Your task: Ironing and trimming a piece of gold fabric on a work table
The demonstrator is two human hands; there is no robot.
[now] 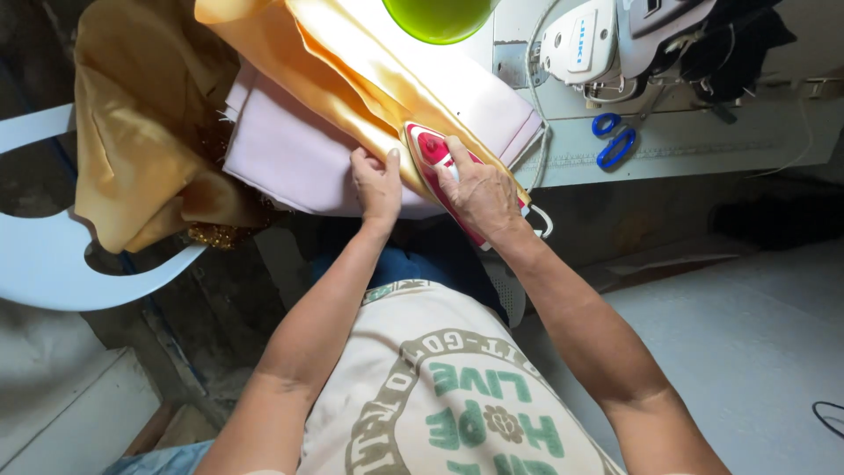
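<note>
Two bare hands at work on gold cloth, head view. Far left: white plastic chair (53, 264) with a heap of gold fabric (132, 149) draped over it, hanging off the counter's left edge. Next, a pink pad (290, 149) lies flat on the counter (703, 145), near its front edge. A gold satin strip (352, 79) runs diagonally across the pad, from the top left down toward the front edge. Left hand (378, 185) lies palm down on the pad, fingers (365, 163) together and flat, pressing the satin's near edge, gripping nothing. Just beside it, the right hand (479, 193) is wrapped over a red and white iron (435, 158), fingers closed round its handle; the iron's nose points up-left and sits on the satin, touching it. A white cord loop (541, 220) hangs behind the right hand at the counter's front edge. Green round object (438, 18) at the top middle, partly cut off. Right of that: white sewing machine (607, 40) at the counter's back, blue-handled scissors (613, 141) lying in front of it, well apart from the hands.
</note>
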